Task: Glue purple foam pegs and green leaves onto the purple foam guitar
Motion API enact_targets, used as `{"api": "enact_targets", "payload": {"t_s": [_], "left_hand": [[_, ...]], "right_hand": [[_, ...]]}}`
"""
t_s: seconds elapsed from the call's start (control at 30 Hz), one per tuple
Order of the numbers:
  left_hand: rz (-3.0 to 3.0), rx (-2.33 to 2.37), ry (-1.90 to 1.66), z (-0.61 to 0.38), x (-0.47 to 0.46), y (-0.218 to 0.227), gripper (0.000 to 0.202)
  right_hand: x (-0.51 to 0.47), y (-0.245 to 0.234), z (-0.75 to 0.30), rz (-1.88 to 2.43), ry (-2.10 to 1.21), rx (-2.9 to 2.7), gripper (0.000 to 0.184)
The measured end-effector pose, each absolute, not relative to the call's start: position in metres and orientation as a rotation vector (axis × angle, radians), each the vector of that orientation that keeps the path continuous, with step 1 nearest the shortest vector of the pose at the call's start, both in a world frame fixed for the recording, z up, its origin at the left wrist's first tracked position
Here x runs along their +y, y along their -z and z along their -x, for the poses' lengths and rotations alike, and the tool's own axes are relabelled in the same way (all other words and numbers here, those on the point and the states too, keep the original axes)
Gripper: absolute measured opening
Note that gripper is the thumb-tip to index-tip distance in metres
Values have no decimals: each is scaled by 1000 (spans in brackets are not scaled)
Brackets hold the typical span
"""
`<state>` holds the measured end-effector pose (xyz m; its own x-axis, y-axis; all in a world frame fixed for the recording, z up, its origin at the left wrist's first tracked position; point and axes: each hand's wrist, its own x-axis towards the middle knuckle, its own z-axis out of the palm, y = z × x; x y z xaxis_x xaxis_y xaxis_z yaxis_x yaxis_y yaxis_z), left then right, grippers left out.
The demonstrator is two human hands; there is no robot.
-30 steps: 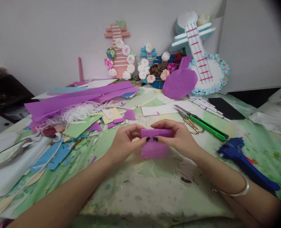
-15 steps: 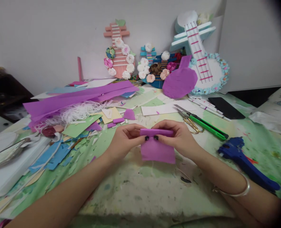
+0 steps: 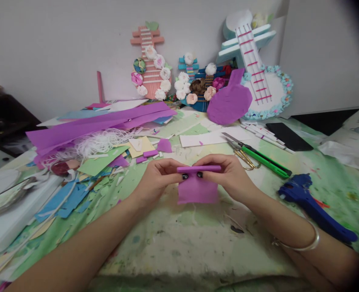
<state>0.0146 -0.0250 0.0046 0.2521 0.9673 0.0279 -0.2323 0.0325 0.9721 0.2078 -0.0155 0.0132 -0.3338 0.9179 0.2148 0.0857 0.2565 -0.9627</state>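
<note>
Between both hands is a piece of purple paper (image 3: 197,192), its top edge folded or wrapped over a flat strip and its lower part hanging free above the table. My left hand (image 3: 158,176) pinches it on the left, thumb in front and fingers behind. On the other side my right hand (image 3: 225,174) grips it the same way, thumb pressed just below the top edge. What lies inside the fold is hidden. Beyond my right hand lie gold-handled scissors (image 3: 248,162) and a green utility knife (image 3: 266,161).
A blue glue gun (image 3: 315,209) lies at the right. Paper scraps (image 3: 73,198), white string (image 3: 99,144) and long purple paper (image 3: 100,121) cover the left. Against the wall stand guitar-shaped crafts, including a pink one (image 3: 150,83), a purple one (image 3: 229,101) and a white one (image 3: 266,87).
The purple paper has tilted, so its hanging part looks shorter and its top edge narrower. Both hands keep their pinch and have hardly shifted.
</note>
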Motion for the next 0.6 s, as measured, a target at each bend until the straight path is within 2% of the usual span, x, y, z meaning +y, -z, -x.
{"api": "enact_targets", "payload": {"t_s": [0.13,0.33,0.6], "left_hand": [[-1147,887,-1127,-14,-24,-5,15],[-1180,926,-1138,-14,-22,-4,15],[-1240,936,-1161,-15,-23,1,18]], "right_hand": [[-13,-10,-209,939,-1232,-1645,14],[-13,-5,-209,845,-1460,-1547,21],[-13,-2,-204,838,-1533,-1399,14]]}}
